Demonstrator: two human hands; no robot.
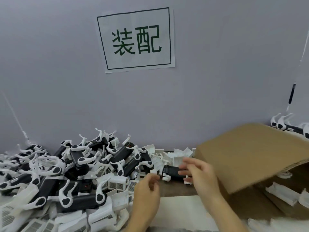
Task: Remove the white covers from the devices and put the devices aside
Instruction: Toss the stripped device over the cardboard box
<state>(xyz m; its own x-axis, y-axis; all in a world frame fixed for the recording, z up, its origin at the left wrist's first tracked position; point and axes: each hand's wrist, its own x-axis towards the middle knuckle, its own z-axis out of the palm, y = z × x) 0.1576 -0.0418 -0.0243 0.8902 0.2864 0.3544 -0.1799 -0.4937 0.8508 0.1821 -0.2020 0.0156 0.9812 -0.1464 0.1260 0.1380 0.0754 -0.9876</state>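
Against the grey wall, right hand pinches a black device lying crosswise; left hand loosely spread.

Grey wall, paper sign taped centre.

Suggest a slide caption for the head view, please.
Right hand holds a black device beside the device pile; left hand nearby.

Wall sign (green characters), cardboard box
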